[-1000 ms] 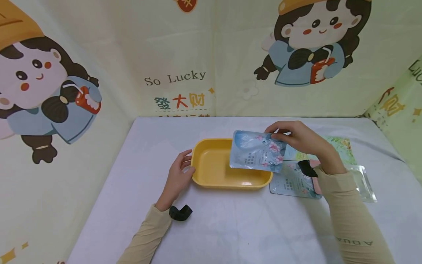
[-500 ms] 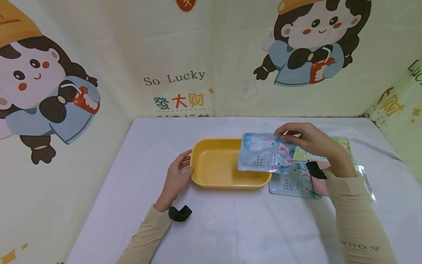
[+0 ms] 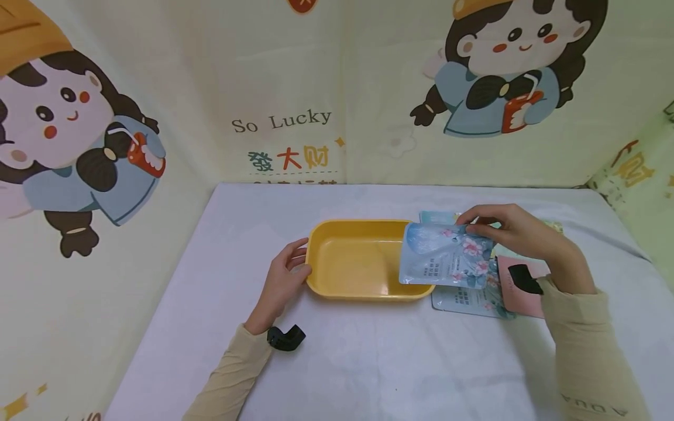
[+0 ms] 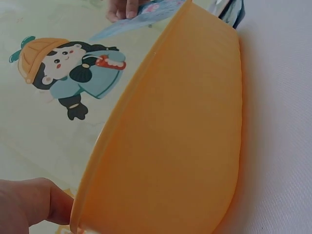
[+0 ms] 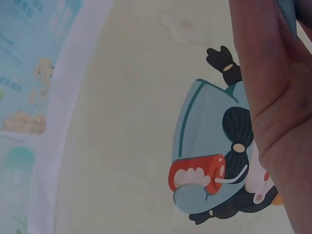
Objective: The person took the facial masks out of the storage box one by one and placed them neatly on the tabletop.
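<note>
My right hand (image 3: 518,231) pinches the upper right corner of a blue facial mask sachet (image 3: 439,254) printed with pink flowers. The sachet is raised above the right end of a yellow tray (image 3: 353,263) and overlaps the packets beyond it. At the tray's left end, my left hand (image 3: 281,283) grips the rim between thumb and fingers. From the left wrist, the tray's outer wall (image 4: 170,122) fills the middle, and the raised sachet (image 4: 146,19) shows past the far rim. Only a sliver of the held sachet (image 5: 288,17) appears in the right wrist view.
Right of the tray lie a similar blue flowered sachet (image 3: 463,301), a pink packet (image 3: 518,286) and a light blue packet (image 3: 434,217), partly covered. They rest on a white-covered table (image 3: 368,362). A patterned cloth backdrop (image 3: 368,117) rises behind.
My right hand has moved right and slightly toward me with the sachet, from over the tray toward the other packets. The left hand stays at the tray's rim.
</note>
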`<state>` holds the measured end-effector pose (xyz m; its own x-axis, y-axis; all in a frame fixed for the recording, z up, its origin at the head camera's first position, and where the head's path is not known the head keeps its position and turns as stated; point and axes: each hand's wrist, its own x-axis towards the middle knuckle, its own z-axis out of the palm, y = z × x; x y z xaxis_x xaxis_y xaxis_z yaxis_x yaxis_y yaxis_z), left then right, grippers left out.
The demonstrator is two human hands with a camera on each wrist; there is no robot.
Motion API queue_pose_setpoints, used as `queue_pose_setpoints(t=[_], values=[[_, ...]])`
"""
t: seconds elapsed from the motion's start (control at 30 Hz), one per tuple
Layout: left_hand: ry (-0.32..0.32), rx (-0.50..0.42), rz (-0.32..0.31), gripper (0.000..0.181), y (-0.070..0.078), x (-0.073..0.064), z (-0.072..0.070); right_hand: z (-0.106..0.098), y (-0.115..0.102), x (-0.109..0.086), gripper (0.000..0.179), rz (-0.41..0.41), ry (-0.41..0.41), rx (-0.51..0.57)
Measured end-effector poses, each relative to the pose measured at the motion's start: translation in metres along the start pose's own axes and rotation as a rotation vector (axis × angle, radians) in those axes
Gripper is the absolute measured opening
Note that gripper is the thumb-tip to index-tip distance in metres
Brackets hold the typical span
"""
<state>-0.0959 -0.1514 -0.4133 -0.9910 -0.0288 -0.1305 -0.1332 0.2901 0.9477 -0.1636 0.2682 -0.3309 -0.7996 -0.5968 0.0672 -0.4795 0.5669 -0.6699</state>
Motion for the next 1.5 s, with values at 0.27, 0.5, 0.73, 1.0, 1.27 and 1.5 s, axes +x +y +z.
queue_pose_setpoints(t=[0.27,0.5,0.73,1.0,1.27,1.5], values=[[-0.028,0.005,0.003,0.052,0.019,-0.010,0.000,-0.001,0.012,-0.018,0.027,-0.078,-0.015,-0.034],[-0.027,0.003,-0.001,0.052,0.011,-0.006,0.000,0.002,0.014,-0.029,0.024,-0.026,-0.053,-0.021],[-0.021,-0.003,-0.005,0.051,-0.011,0.005,0.002,0.009,0.018,-0.042,0.023,0.005,-0.096,-0.010],[-0.001,-0.003,0.006,0.050,-0.012,0.005,0.003,0.020,0.029,-0.055,0.022,0.003,-0.156,0.012],[0.004,-0.002,0.002,0.049,-0.012,0.004,0.003,0.030,0.038,-0.067,0.021,-0.019,-0.229,0.068],[0.006,-0.007,-0.004,0.049,-0.012,0.003,0.004,0.038,0.040,-0.073,0.020,0.031,-0.258,0.122]])
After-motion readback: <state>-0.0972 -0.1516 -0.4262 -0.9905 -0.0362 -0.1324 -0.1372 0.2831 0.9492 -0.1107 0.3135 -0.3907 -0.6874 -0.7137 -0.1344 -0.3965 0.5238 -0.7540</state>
